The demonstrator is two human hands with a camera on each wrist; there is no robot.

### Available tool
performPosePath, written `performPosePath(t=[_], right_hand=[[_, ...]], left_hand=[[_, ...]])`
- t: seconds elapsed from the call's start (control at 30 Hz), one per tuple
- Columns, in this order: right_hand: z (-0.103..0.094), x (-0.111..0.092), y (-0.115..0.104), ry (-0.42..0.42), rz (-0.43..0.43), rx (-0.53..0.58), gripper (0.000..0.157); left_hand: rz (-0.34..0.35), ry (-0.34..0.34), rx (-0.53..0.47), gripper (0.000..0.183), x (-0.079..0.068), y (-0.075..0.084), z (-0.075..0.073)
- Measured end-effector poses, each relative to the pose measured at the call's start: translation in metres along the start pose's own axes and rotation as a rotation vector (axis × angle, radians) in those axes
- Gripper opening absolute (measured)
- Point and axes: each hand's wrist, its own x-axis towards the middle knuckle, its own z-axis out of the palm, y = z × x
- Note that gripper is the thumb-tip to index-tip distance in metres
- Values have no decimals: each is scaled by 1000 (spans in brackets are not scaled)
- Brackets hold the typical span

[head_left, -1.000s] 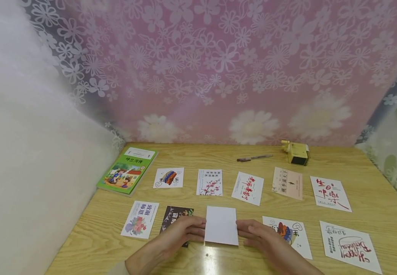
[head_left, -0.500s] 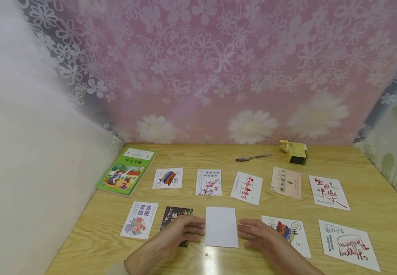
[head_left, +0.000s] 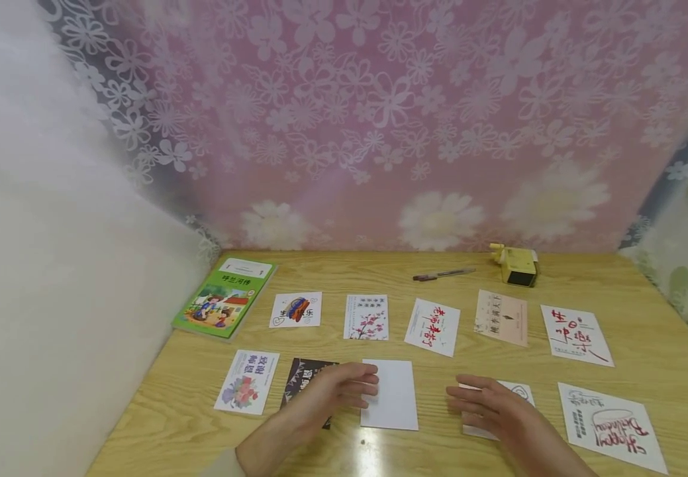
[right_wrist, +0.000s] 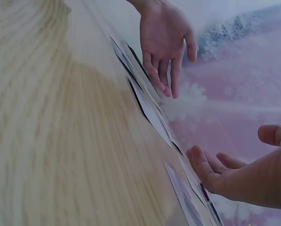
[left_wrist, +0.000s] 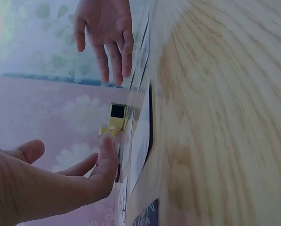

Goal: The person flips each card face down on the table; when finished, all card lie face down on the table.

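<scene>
A blank white card (head_left: 393,396) lies flat on the wooden table in the middle of the near row. My left hand (head_left: 326,399) hovers at its left edge, fingertips over that edge in the head view and partly hiding a dark card (head_left: 297,374) to the left. To the right my right hand (head_left: 503,412) is held apart from the blank card, above a white printed card (head_left: 473,429) that it mostly covers. In the left wrist view the left hand (left_wrist: 60,186) has loosely bent fingers and nothing in it. The right wrist view shows the right hand (right_wrist: 251,176) likewise relaxed and holding nothing.
A flower card (head_left: 247,383) lies near left, a red-lettered card (head_left: 612,424) near right. Several more cards, such as the plum-blossom card (head_left: 366,317), form a back row. Behind are a green book (head_left: 224,298), a pen (head_left: 443,274) and a yellow crank pencil sharpener (head_left: 516,266).
Both hands have come off the blank card's sides. The right hand has moved right, over the printed card; the left has shifted slightly toward the blank card. The card stays in place.
</scene>
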Motion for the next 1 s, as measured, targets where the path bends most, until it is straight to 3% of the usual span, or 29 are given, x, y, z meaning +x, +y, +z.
performPosePath(t=[0.1, 0.2, 0.33, 0.57, 0.63, 0.87, 1.0], right_hand=[[-14, -11, -6, 24, 25, -11, 52], [-29, -23, -9, -50, -23, 42, 48], [-48, -40, -8, -157, -96, 161, 56], [-71, -60, -5, -155, -160, 181, 63], [-76, -62, -5, -163, -149, 211, 66], [-88, -71, -2, -252, -60, 515, 75], [-91, -74, 0, -231, 7, 613, 75]], left_hand=[[31, -37, -16, 56, 7, 1, 12], [33, -59, -34, 54, 11, 2, 26], [23, -94, -60, 52, 16, 3, 47], [-3, -124, -68, 51, 34, -4, 69], [-32, -125, -70, 51, 38, -5, 72], [-63, -101, -120, 50, 49, -1, 84], [-88, -84, -129, 48, 56, -2, 94]])
